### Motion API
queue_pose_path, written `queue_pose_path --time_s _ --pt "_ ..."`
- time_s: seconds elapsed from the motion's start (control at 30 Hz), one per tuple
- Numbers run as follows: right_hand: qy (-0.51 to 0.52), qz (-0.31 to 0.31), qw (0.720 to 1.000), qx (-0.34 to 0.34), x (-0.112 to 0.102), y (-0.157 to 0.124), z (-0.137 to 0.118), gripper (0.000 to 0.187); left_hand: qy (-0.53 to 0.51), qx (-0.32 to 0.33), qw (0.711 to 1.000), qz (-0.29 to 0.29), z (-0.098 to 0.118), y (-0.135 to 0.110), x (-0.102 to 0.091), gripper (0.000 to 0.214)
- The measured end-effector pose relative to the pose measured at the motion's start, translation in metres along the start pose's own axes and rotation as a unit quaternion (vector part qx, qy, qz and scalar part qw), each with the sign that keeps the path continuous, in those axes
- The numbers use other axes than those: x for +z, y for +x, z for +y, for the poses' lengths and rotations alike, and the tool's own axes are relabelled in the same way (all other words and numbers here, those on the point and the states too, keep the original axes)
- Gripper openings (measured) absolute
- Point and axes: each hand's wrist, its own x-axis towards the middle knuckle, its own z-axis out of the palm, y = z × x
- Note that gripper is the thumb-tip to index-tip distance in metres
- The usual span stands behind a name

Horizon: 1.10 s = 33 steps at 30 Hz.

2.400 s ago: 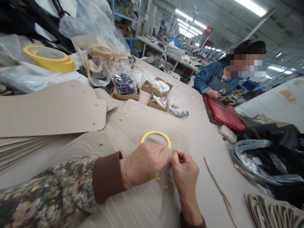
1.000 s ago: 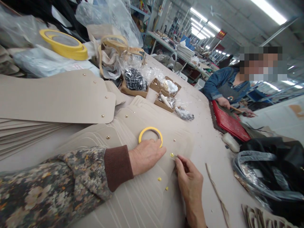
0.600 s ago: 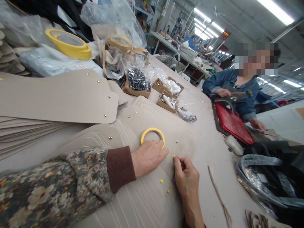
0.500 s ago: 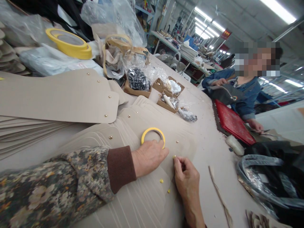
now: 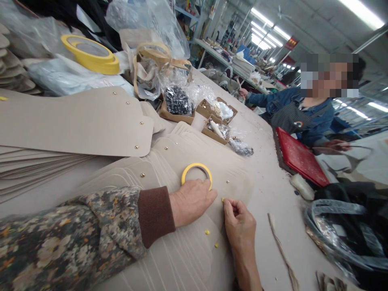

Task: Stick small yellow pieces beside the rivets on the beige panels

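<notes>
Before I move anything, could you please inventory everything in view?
Flat eyeletted panels: many, beige, layered across table
Round tape rolls: at least three, yellow, panels and upper left
Small scraps: three, yellow, centre foreground
Cardboard boxes: three, brown, mid-table
Glossy slab: one, red, far side
Twisted strip: one, beige, right
Plastic-wrapped goods: uncountable, black, right edge
Co-worker: one, blue sleeves, behind slab
Left hand: one, brown cuff, touching tape roll
Right hand: one, bare, pinching scrap

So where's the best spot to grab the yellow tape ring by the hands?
I'd pinch the far rim of the yellow tape ring, coming from above and using its open hole. It's a thin ring that seems to lie flat on the beige panels, and the left grip covers part of its near rim.
</notes>
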Motion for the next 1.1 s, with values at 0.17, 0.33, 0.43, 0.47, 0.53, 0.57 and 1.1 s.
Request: queue_pose_path --time_s 0.17,0.33,0.43,0.47,0.53,0.57,1.1 --pt "0.053 0.01 0.998 0.024 -0.005 -0.002 0.004 0.042 0.003 0.004 1.0 0.003 0.0 0.0 -0.002 0.016" --pt "0.006 0.044 0.998 -0.048 -0.016 -0.01 0.002 0.031 -0.002 0.001 1.0 -0.006 0.0 0.0 -0.002 0.017" --pt "-0.067 0.027 0.989 -0.127 -0.01 -0.011 -0.002 0.028 -0.005 0.005 1.0 -0.009 0.0 0.0 -0.004 0.017" --pt "-0.087 0.029 0.986 -0.141 -0.006 -0.009 -0.002 0.028 -0.008 0.006 1.0 -0.014 0.0 0.0 -0.005 0.017" --pt "-0.115 0.04 0.982 -0.146 0.001 -0.005 -0.004 0.029 -0.017 0.009 0.999 -0.025 -0.002 0.0 -0.009 0.017" --pt "-0.122 0.044 0.981 -0.141 0.004 -0.003 -0.005 0.029 -0.021 0.009 0.999 -0.025 -0.003 0.0 -0.012 0.018" --pt "0.079 -0.023 0.98 -0.179 -0.022 -0.006 -0.022 0.019 -0.169 0.137 0.97 0.111 -0.017 -0.002 -0.012 0.046"
